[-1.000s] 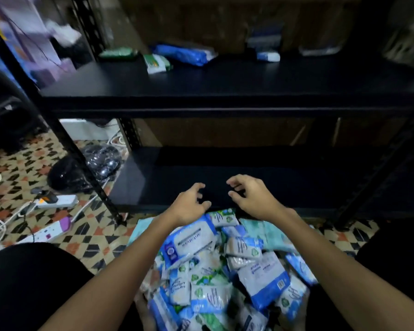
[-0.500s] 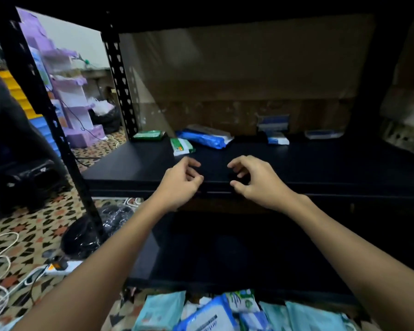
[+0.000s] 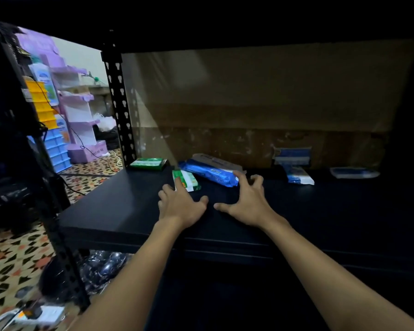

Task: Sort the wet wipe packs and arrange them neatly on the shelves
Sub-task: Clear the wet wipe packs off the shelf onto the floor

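Fingers point(image 3: 177, 185) of the left hand point(image 3: 181, 206) are reaching straight onto a small green-and-white pack point(image 3: 188, 180), gripping nothing. Right hand point(image 3: 247, 204) is hovering spread and empty beside a blue pack point(image 3: 209, 174) lying on the black shelf point(image 3: 120, 206).

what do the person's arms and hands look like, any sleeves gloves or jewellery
Both arms are bare up to the frame's lower edge, with no sleeves in view. The left hand and right hand are bare too: no gloves, and no rings, watch or bands visible on the fingers or wrists.
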